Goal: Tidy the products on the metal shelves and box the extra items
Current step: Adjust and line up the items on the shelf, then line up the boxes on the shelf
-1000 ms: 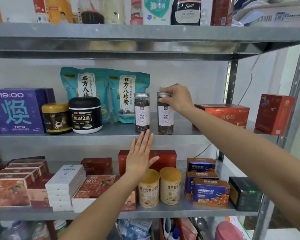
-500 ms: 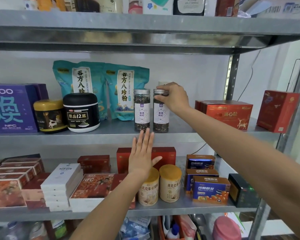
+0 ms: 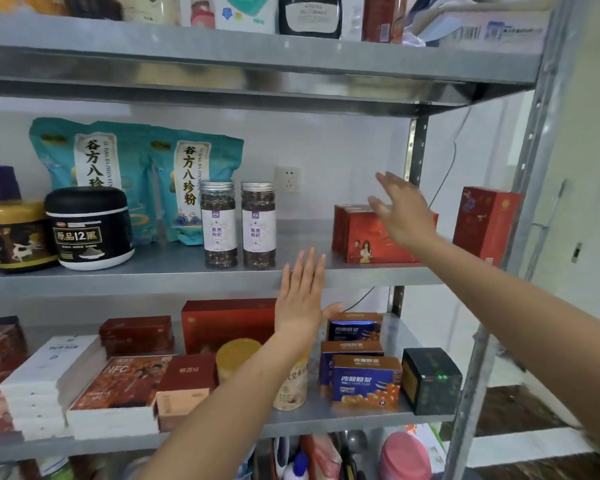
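Glass left jar [image 3: 219, 225] and right jar [image 3: 258, 225] stand upright, side by side, on the metal middle shelf [image 3: 153, 273]. My left hand [image 3: 302, 296] stays flat and empty at the shelf's front edge just below them, while my right hand [image 3: 404, 211], which gripped the right jar's lid a moment ago, has let go and hangs open before the red boxes [image 3: 364, 239], so that pair looks tidied. Counted along this shelf: one gold tub [image 3: 14, 235], one black tub [image 3: 89, 232], two teal pouches [image 3: 94, 161], two jars, red boxes too overlapped to count, one upright red box [image 3: 485, 223].
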### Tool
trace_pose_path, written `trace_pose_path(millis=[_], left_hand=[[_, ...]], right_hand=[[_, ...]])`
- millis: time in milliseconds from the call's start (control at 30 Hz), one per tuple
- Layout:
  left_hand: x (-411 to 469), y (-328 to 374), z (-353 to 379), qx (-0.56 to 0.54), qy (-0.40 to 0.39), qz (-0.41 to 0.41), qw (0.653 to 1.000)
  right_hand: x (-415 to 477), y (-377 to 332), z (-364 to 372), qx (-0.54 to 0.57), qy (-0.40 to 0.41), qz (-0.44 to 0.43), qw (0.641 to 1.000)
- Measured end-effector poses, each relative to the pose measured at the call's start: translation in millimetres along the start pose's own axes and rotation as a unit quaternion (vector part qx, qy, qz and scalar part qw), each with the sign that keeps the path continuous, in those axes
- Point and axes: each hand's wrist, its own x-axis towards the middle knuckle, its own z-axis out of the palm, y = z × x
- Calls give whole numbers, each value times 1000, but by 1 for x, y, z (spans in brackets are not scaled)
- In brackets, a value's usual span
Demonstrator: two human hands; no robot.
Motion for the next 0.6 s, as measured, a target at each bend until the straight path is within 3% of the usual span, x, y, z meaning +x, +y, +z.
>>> trace_pose_path(millis=[100,200,300,400,467,600], left_hand=[[5,8,7,23,-27,-31,999],[7,10,6,38,-54,-44,997],[7,16,-5,-9,-64,-61,996],[9,24,-25,-133,-58,-98,985],[12,27,-39,-239,-61,-136,960],[17,36,-63,-469,-48,-173,865]], right_hand=[[-6,63,-15,-51,-4,32,998],[-12,97,-16,-64,-64,57,994],[-19,104,-7,52,-76,60,994],[-27,101,-3,159,-46,48,985],[-31,100,0,216,-31,50,975],[-38,93,0,302,-3,45,952]])
